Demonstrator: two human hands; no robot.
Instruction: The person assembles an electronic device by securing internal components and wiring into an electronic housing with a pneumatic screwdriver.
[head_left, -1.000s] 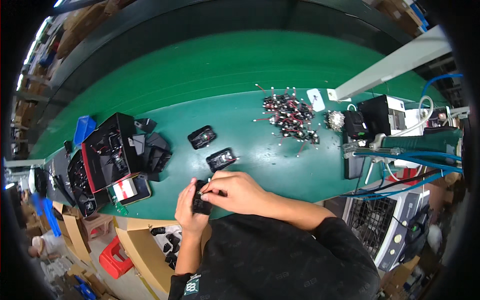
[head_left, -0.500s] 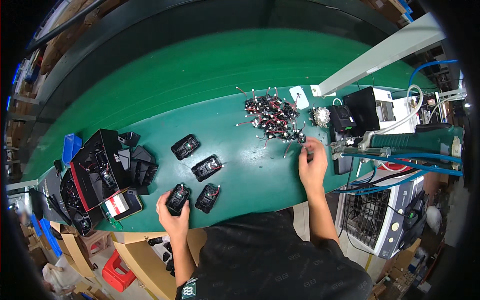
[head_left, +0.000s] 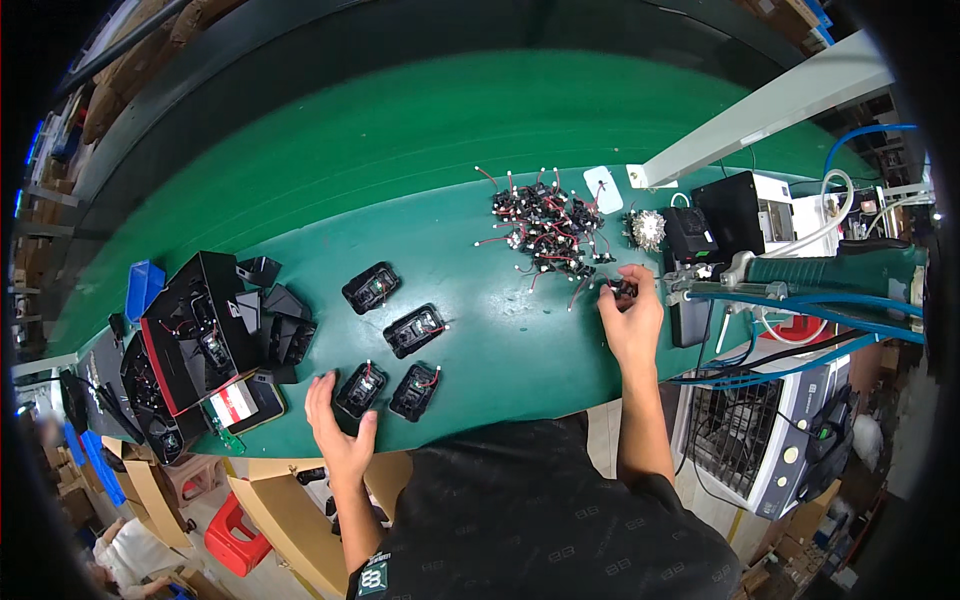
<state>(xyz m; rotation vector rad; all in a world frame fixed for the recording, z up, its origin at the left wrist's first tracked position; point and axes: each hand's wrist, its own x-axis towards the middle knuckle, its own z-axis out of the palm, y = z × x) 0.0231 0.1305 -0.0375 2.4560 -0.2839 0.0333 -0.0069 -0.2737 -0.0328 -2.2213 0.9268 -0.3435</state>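
Beside the lower left black plastic housing (head_left: 361, 390), my left hand (head_left: 340, 435) rests with fingers and thumb apart, not gripping it. Three more such black housings, one of them this side of the middle (head_left: 415, 391), lie close by with small white connectors and wires in them. My right hand (head_left: 632, 318) pinches a small black component (head_left: 621, 288) between thumb and fingers, partly hidden by them. It is just off the near right edge of a heap of small black components with red wires and white plugs (head_left: 545, 230).
On the left stand an open black box (head_left: 205, 335) of parts, a blue bin (head_left: 144, 290) and loose black pieces. To the right are a clear-bodied tool with blue hoses (head_left: 800, 302), a black device (head_left: 725, 215) and a roll of silvery pieces (head_left: 647, 231). A white card (head_left: 602, 190) lies behind.
My left hand has let go of the black housing and its fingers have spread. My right hand has drawn back slightly from the heap with a small black component in its fingers.
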